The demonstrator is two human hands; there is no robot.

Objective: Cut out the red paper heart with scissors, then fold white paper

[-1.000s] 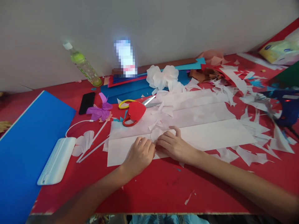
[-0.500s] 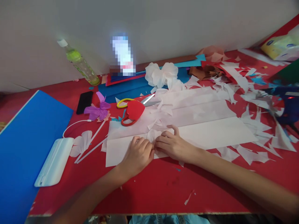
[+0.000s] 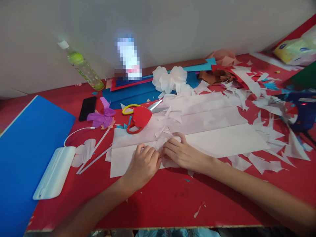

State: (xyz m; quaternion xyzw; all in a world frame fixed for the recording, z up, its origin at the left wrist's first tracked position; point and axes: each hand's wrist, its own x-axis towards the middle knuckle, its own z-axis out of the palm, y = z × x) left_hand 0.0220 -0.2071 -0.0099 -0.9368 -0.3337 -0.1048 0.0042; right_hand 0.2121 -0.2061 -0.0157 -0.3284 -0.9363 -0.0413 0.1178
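Note:
My left hand (image 3: 143, 163) and my right hand (image 3: 182, 152) meet at the near edge of a long white tissue sheet (image 3: 222, 140). Both have their fingers curled and pinched on a small crumpled white tissue piece (image 3: 160, 142) between them. The piece rests on the sheet, partly hidden by my fingers. Scissors with a yellow and a red handle (image 3: 134, 118) lie just beyond my hands, with a red paper heart (image 3: 142, 116) on top of them.
On the red table (image 3: 158, 200) lie a blue board (image 3: 27, 144) at left, a white power bank (image 3: 54, 172) with cable, a black phone (image 3: 87, 108), a purple paper flower (image 3: 102, 118), white tissue flowers (image 3: 170, 78), a green bottle (image 3: 82, 67), a blue glue gun (image 3: 302, 110) and many paper scraps.
My hands stay together on the tissue piece with small finger shifts. The view has drifted slightly, so everything sits a little further left and up.

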